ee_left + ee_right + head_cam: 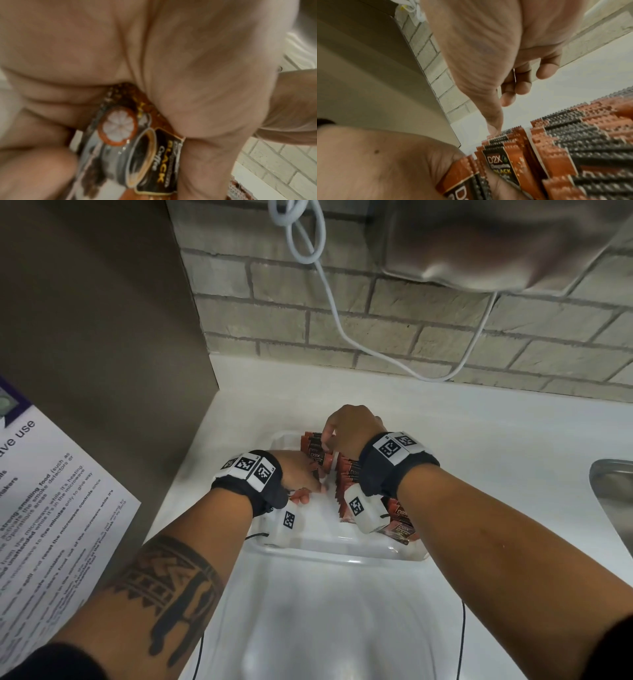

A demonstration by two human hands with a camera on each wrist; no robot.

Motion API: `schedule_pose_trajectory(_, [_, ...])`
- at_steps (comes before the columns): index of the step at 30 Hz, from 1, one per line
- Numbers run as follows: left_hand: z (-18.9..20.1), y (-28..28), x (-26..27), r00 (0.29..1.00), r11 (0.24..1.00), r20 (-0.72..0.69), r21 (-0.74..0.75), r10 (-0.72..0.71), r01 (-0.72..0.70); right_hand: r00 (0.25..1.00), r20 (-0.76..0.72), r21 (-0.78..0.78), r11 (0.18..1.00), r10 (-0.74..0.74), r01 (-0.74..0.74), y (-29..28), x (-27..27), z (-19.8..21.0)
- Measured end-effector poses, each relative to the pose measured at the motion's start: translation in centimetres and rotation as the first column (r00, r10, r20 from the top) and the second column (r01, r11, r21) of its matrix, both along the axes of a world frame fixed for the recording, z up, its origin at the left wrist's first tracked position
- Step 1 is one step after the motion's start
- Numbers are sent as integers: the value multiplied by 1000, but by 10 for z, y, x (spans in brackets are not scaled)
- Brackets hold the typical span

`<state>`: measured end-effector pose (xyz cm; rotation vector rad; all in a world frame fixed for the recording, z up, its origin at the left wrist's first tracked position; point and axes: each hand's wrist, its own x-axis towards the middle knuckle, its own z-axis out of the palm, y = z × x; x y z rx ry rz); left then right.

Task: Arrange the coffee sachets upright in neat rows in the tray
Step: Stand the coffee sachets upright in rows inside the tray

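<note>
sachets (349, 474) in tray (342, 556), sink (613, 491) right

A white tabletop (479, 440) runs up to a brick wall at the back. A clear plastic tray (329, 554) sits directly on it, toward the left end beside a brown panel. At the right edge a metal sink (613, 491) is set into the tabletop. A white cable (442, 376) dips to the back edge, possibly touching the surface there.

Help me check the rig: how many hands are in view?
2. The left hand grips a sachet over the tray; the right hand touches sachet tops farther back.
</note>
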<state>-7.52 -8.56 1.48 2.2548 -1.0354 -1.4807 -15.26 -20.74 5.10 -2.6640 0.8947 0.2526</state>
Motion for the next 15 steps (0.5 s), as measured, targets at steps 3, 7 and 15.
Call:
schedule_pose_trajectory(3, [2, 1, -2, 999, 1000, -24, -15, 24, -25, 999, 46, 23, 1000, -11, 10, -1, -6, 8])
schedule_pose_trajectory(7, [10, 5, 4, 997, 999, -73, -29, 38, -40, 990, 137, 108, 994, -25, 10, -4, -16, 18])
schedule_pose_trajectory(15, [34, 35, 14, 858, 869, -470, -315, 207, -381, 955, 297, 386, 917, -21, -100, 13, -43, 30])
